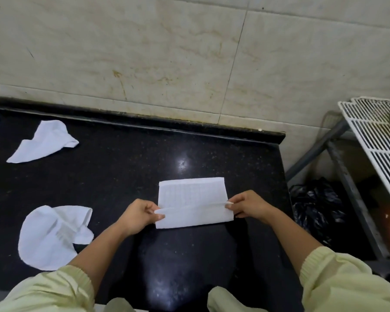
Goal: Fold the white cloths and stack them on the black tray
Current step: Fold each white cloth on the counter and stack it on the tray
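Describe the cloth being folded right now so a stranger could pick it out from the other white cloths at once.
Start at the black counter under the tiled wall and look toward its right end. The cloth being folded lies there, pinched between the left hand and right hand. Unlike the crumpled cloths lying loose to its left, it is a neat flat rectangle with its near edge turned up.

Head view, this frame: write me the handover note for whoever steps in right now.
Left hand pinches the left end, right hand the right end, of the near flap of the cloth on the counter.
Done: that cloth is partly folded into a rectangle.
Left: finish this fold; loose cloths lie unfolded at near left, far left and the left frame edge.
No black tray is in view, so nothing shows as stacked.
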The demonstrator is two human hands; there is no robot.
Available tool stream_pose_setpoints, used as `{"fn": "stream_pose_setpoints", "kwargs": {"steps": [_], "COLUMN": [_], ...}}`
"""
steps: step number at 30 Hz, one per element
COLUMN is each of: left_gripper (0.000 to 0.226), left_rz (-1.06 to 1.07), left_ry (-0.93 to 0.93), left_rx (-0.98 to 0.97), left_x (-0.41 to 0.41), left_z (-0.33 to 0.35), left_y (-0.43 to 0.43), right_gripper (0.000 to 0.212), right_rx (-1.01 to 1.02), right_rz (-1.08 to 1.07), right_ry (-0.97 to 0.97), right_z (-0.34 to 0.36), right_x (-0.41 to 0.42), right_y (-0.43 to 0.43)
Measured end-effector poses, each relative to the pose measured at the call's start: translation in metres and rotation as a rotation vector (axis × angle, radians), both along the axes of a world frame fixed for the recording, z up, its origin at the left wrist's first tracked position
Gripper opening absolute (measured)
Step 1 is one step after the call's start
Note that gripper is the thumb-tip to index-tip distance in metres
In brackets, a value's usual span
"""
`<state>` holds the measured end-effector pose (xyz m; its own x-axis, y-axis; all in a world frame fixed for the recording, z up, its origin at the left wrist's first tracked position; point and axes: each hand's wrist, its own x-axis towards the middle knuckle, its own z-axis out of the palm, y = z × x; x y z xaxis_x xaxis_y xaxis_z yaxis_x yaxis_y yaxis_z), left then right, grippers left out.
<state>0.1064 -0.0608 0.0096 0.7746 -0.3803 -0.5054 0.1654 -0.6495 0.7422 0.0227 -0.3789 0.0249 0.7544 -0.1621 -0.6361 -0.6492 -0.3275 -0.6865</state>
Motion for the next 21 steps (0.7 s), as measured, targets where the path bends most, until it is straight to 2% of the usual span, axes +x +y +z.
{"fn": "stream_pose_setpoints", "kwargs": {"steps": [5, 9, 13, 17, 21], "left_gripper": [0.021, 0.025, 0.02, 0.035, 0.037], "left_rz": [0.135, 0.183, 0.22, 0.256, 0.281], "left_ry": [-0.085, -0.101, -0.126, -0.153, -0.165], "left_rx": [-0.011, 0.014, 0.048, 0.089, 0.103], "left_x": [0.011, 0.024, 0.037, 0.046, 0.05], "left_z": [-0.004, -0.014, -0.018, -0.024, -0.032], "left_y": [-0.009, -0.017, -0.027, -0.037, -0.04], "right_gripper": [0.021, 0.017, 0.013, 0.014, 0.018], "right_rx": [-0.065, -0.128, -0.199, -0.28, -0.323], "right_rz": [-0.1, -0.196, -0.214, -0.221, -0.224], "right_ry": [-0.085, -0.127, -0.127, -0.126, -0.132], "right_z": [-0.005, -0.015, -0.027, -0.034, -0.038], "right_x": [0.022, 0.046, 0.061, 0.068, 0.071], "right_y": [0.003, 0.002, 0.003, 0.003, 0.004]}}
